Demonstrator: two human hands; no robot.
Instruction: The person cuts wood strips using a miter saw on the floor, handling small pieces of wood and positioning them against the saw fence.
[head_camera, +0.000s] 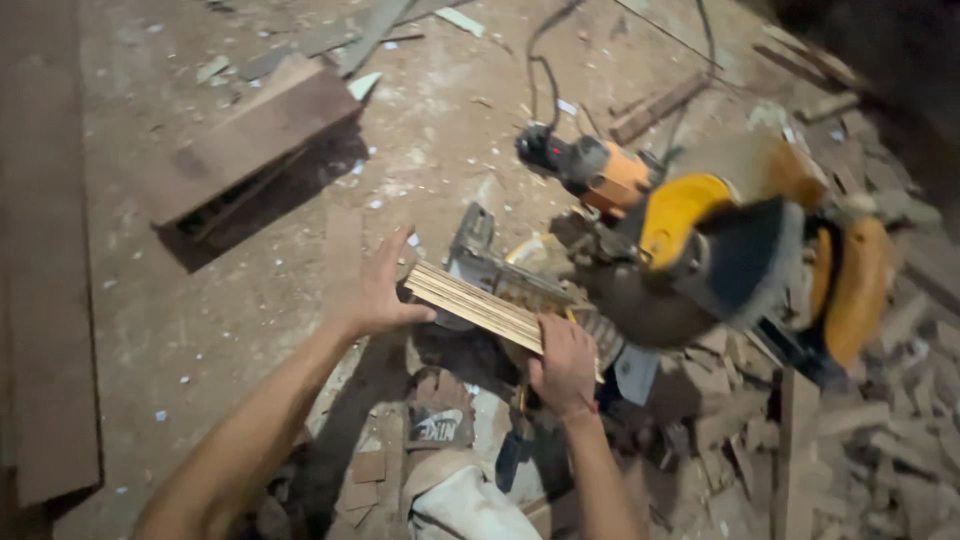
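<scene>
Pale wood strips (478, 305), bundled; left hand (377, 290) splayed at end, right hand (565, 362) gripping.

Head camera, steep downward view over a workshop floor

The single view looks down and forward from the person's head, close over both forearms, facing a yellow mitre saw (730, 260) right of centre, with the dusty floor (200, 320) filling the left.

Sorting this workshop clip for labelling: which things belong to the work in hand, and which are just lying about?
In hand:
left hand
right hand
bundle of wooden strips
yellow mitre saw

Lying about:
dark wooden block
long boards
offcut pile
black cable
</scene>
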